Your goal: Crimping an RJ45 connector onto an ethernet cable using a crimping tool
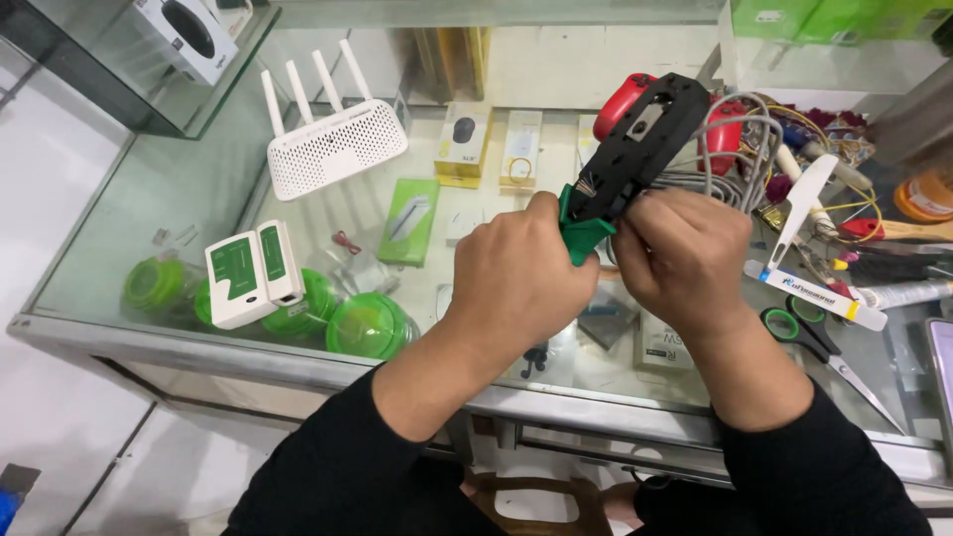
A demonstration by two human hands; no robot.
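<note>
Left hand (516,283) clamped on black crimping tool with green handle (635,149); right hand (685,258) fingers pinch grey cable (730,164). Keep wires seated square, squeeze evenly.

Head-worn view, close, facing down.

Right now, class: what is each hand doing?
Left hand: closed on the crimping tool.
Right hand: closed around the grey cable.
</note>
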